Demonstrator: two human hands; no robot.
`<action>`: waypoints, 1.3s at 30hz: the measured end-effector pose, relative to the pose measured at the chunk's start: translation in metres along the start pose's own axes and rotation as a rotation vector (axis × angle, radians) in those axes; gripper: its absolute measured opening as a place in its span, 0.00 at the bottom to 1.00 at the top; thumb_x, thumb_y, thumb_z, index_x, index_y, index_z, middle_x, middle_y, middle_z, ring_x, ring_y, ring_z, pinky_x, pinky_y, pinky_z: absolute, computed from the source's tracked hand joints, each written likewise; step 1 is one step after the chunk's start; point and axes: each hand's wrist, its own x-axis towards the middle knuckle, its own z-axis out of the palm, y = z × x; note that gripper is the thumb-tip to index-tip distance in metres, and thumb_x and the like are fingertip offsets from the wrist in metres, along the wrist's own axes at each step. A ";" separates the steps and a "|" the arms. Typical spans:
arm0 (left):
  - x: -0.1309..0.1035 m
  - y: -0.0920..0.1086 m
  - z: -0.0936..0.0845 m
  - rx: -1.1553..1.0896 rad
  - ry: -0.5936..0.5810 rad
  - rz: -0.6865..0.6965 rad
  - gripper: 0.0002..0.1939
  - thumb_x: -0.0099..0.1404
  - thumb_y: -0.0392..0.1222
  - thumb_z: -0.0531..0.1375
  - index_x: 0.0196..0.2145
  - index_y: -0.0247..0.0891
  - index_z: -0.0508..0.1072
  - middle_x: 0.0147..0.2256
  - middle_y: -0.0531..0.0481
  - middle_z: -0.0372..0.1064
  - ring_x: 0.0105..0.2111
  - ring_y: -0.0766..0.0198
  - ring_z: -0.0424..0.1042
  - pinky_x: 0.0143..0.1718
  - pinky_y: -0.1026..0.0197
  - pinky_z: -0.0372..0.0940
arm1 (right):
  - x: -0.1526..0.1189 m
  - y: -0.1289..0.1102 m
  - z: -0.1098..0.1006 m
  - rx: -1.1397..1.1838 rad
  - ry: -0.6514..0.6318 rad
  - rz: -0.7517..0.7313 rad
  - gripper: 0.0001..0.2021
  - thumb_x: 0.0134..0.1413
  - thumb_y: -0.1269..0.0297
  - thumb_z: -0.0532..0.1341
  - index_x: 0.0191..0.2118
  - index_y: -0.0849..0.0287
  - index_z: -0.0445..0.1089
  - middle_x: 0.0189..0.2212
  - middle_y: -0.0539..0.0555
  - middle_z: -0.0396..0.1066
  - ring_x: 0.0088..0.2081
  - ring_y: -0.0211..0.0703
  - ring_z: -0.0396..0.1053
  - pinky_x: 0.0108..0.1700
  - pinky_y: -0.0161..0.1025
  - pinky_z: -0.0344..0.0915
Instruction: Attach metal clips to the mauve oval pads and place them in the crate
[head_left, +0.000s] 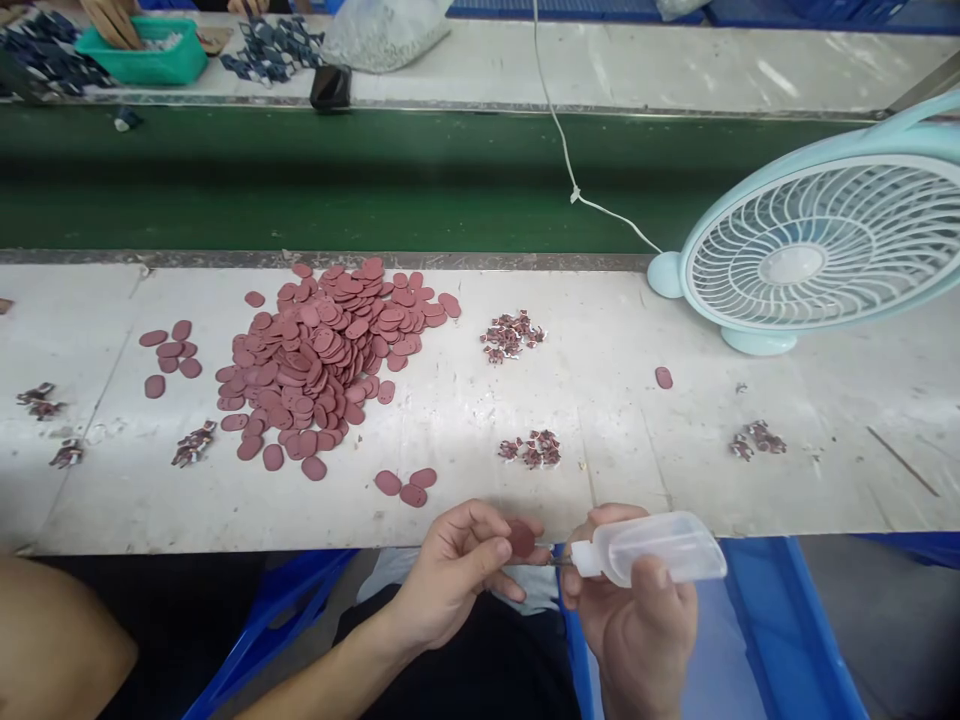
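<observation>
Near the table's front edge, my left hand [454, 575] pinches a dark red oval disc [522, 539] between thumb and fingers. Facing it, my right hand [636, 635] is wrapped round a translucent squeeze bottle [664, 548], tipped on its side with its thin metal nozzle pointing left at the disc. Whether the nozzle touches the disc I cannot tell. Beyond my left hand lie a few loose red discs [413, 495], and farther back is a large heap of the same discs [322, 350]. Small brown-and-white pieces [540, 449] form a little pile just past my hands.
A pale blue fan [795, 262] stands at the right, its white cord [562, 140] crossing the green belt [450, 215]. More small brown pieces [512, 336] lie about the white table [600, 400]. Across the belt, a co-worker's hand [112, 20] reaches into a green basket [142, 62]. A blue crate [795, 620] is below right.
</observation>
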 end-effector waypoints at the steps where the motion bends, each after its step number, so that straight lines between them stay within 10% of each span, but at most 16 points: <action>1: 0.000 0.001 0.000 -0.017 0.009 -0.009 0.05 0.64 0.37 0.68 0.36 0.38 0.74 0.46 0.43 0.81 0.43 0.56 0.82 0.30 0.67 0.76 | -0.003 0.003 0.001 -0.028 0.014 -0.043 0.14 0.61 0.50 0.62 0.42 0.57 0.73 0.23 0.49 0.71 0.19 0.40 0.70 0.19 0.35 0.67; 13: -0.004 0.001 0.000 -0.045 0.004 -0.024 0.13 0.61 0.35 0.70 0.45 0.40 0.82 0.48 0.45 0.80 0.39 0.63 0.80 0.32 0.69 0.76 | -0.011 0.029 -0.001 -0.265 0.049 -0.312 0.11 0.62 0.62 0.63 0.49 0.57 0.72 0.32 0.52 0.75 0.28 0.46 0.76 0.30 0.44 0.74; 39: -0.005 0.002 -0.001 -0.038 0.015 -0.029 0.12 0.59 0.37 0.71 0.43 0.41 0.83 0.46 0.45 0.80 0.37 0.63 0.80 0.27 0.71 0.74 | -0.017 0.028 -0.002 -0.238 0.019 -0.208 0.10 0.65 0.60 0.60 0.49 0.53 0.71 0.33 0.54 0.77 0.28 0.50 0.76 0.33 0.50 0.73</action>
